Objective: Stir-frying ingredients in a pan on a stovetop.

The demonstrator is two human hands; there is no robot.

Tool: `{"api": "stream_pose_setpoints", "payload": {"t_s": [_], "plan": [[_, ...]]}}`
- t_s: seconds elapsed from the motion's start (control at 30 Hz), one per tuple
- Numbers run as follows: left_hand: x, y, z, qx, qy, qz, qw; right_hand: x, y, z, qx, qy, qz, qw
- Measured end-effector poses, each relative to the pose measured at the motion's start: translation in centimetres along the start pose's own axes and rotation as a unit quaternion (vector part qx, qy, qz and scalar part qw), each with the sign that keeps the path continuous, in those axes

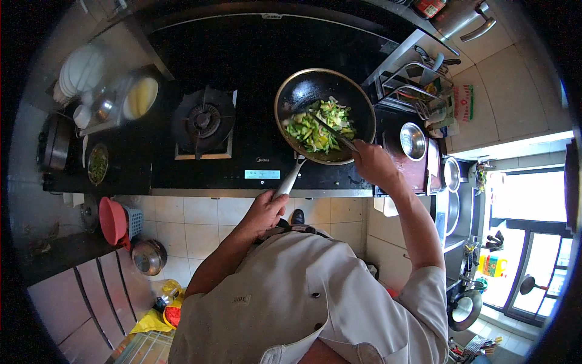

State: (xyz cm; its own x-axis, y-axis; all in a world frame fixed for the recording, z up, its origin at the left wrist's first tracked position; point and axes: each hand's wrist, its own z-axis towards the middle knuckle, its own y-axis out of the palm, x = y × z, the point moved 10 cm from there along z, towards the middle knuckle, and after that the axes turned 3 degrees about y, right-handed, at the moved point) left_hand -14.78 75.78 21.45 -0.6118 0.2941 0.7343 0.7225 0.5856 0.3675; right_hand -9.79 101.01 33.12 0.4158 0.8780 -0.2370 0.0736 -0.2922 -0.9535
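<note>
A dark wok [295,98] with a pale rim is over the right side of the black gas cooktop [252,132]. Chopped green vegetables with paler pieces [334,113] lie together in its lower half. My left hand [263,211] grips the wok's light-coloured handle [289,179], close to the counter's front edge. In my right hand [375,164] is a dark-handled cooking utensil [334,132] that reaches over the rim into the vegetables. Its working end is hidden among the food.
Left of the wok is a bare burner [203,119]. Further left stand a dish of chopped greens [97,164], a plate with yellow food [141,98] and stacked white plates [82,70]. On the right are a metal bowl [413,142] and a wire utensil rack [411,84].
</note>
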Motion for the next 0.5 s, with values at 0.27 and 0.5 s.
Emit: {"api": "stream_pose_setpoints", "payload": {"t_s": [0.27,0.5], "plan": [[0.0,-0.1,-0.1,0.01,0.004,-0.007,1.0,-0.7,-5.9,-6.9,0.059,0.064,-0.094,0.992],[-0.3,0.5,0.0,0.015,0.006,0.003,1.0,-1.0,-6.4,-11.6,-0.004,0.165,-0.037,0.986]]}}
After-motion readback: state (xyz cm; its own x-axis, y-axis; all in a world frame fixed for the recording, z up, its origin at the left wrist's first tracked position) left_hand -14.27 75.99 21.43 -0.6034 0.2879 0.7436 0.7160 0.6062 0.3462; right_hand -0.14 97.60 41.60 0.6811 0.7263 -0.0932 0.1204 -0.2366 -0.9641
